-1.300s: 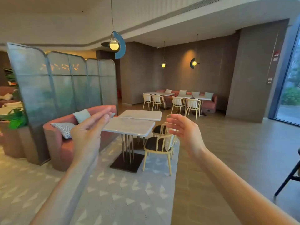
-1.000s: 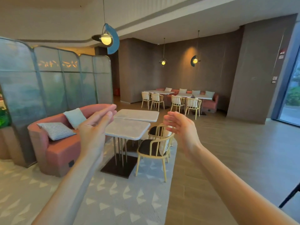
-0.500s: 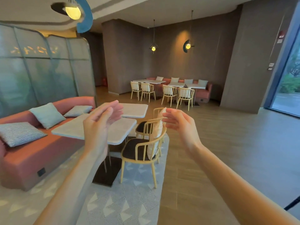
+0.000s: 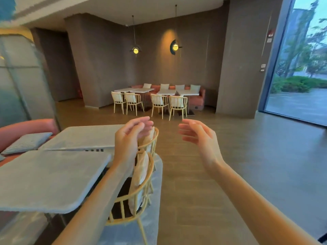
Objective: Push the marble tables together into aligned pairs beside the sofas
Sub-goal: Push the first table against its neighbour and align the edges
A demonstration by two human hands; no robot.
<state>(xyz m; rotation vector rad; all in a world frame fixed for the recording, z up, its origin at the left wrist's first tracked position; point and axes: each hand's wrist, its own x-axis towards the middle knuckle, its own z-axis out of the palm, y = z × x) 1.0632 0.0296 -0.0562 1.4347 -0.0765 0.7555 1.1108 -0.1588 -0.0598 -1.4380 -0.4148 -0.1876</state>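
Two grey marble tables stand close at my left: the near table [image 4: 47, 177] and the far table [image 4: 83, 137], with a narrow gap between them, not quite lined up. A pink sofa [image 4: 26, 126] with a striped cushion sits behind them. My left hand [image 4: 129, 138] is raised above the chairs at the tables' right edge, fingers apart, holding nothing. My right hand [image 4: 198, 137] is raised over the bare floor, also empty and open. More marble tables [image 4: 187, 92] stand by a sofa at the back wall.
Two yellow chairs [image 4: 139, 188] with cushions stand tucked at the near tables' right side, on a patterned rug [image 4: 155, 191]. A glass screen [image 4: 21, 76] rises at the left. White chairs [image 4: 159, 101] line the far tables. A large window [image 4: 300, 68] is at the right; wooden floor lies ahead.
I have walked forward, so the two near tables and chairs are now close at my left. Both hands stay raised and empty, in much the same pose.
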